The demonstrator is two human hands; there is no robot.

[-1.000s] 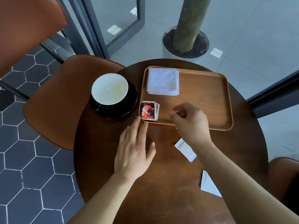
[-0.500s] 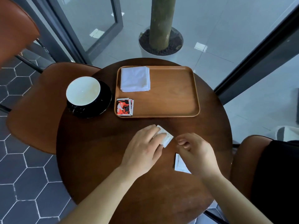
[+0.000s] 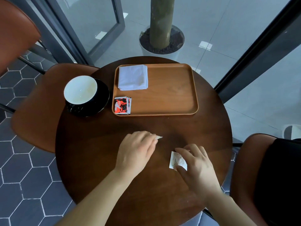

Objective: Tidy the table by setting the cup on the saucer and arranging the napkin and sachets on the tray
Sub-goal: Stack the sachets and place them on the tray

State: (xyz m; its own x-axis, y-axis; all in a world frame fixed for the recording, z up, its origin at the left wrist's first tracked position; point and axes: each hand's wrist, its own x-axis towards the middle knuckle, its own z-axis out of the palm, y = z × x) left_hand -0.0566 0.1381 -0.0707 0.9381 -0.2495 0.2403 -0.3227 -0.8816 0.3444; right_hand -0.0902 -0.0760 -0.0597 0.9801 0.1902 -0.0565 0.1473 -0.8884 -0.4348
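Gathering sachets: left hand (image 3: 136,150) pinches a white sachet (image 3: 158,137), right hand (image 3: 197,167) a second sachet (image 3: 175,159), toward the table (image 3: 97,144)'s near edge; next, carry both onto the tray (image 3: 194,88).

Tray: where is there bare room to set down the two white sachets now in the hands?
The right half of the tray is bare, from the napkin and red sachets across to the right rim. The left side is crowded; the saucer sits just outside it.

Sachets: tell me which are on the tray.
The red-and-black sachets in the tray's near-left corner. The white sachet in the left hand and the one in the right hand are off it.
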